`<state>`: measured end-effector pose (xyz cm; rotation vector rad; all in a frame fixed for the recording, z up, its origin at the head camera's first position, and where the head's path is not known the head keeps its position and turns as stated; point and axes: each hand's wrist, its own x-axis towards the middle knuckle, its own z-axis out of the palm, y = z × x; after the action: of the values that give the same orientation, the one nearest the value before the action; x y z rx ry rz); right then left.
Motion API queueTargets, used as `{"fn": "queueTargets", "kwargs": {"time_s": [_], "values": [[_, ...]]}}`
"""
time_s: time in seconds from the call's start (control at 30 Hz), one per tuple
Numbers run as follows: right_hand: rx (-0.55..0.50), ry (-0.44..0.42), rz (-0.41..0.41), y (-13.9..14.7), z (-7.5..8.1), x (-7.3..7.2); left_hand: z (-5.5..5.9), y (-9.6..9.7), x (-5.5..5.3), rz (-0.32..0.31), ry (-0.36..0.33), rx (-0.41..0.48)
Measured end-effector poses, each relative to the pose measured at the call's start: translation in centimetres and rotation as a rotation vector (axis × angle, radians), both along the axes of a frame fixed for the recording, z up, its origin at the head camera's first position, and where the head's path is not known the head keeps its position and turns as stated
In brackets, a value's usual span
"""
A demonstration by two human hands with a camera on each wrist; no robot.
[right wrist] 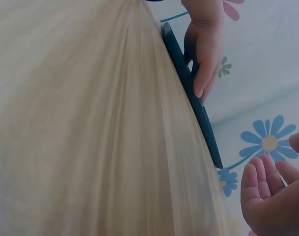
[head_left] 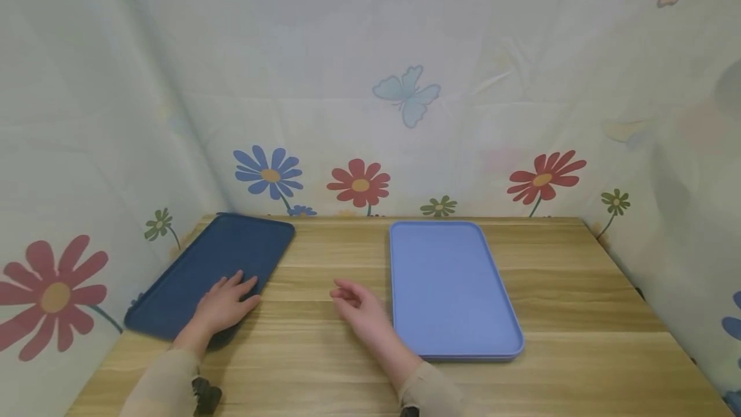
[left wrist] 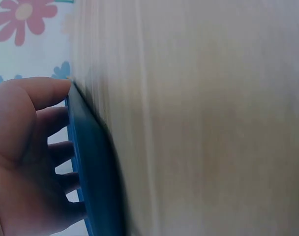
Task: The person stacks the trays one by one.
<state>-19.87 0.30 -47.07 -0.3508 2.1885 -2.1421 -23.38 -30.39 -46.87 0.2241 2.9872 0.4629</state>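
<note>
A dark blue tray [head_left: 202, 262] lies at the left of the table, slightly askew. My left hand [head_left: 226, 306] rests on its right side, fingers spread and fingertips touching the surface. In the left wrist view the fingertips of the left hand [left wrist: 36, 157] meet the tray [left wrist: 98, 172]. My right hand [head_left: 366, 317] hovers over the wood between the trays, fingers loosely bent and holding nothing. Beside it, on the right, lies a light blue tray [head_left: 448, 288], apparently stacked on another, as a second rim shows at its front edge.
The wood-grain table [head_left: 579, 314] has a floral cloth [head_left: 324, 82] hanging behind it and along both sides. The dark tray's left edge lies close to the left cloth. Bare wood shows between the two trays and to the right of the light blue one.
</note>
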Motion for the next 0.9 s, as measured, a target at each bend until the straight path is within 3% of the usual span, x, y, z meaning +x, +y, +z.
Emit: {"fn": "queueTargets", "kwargs": {"time_s": [0.43,0.63,0.9], "values": [[0.036,-0.002,-0.074,-0.8,-0.7,-1.2,0.2,2.5,0.0,-0.028,-0.011,-0.053],[0.018,0.002,-0.093,-0.8,-1.1,-1.4,0.7,3.9,0.4,-0.09,-0.007,-0.03],[0.018,0.012,-0.12,-0.8,-1.3,-1.6,0.4,5.3,0.4,-0.198,-0.009,-0.006]]}}
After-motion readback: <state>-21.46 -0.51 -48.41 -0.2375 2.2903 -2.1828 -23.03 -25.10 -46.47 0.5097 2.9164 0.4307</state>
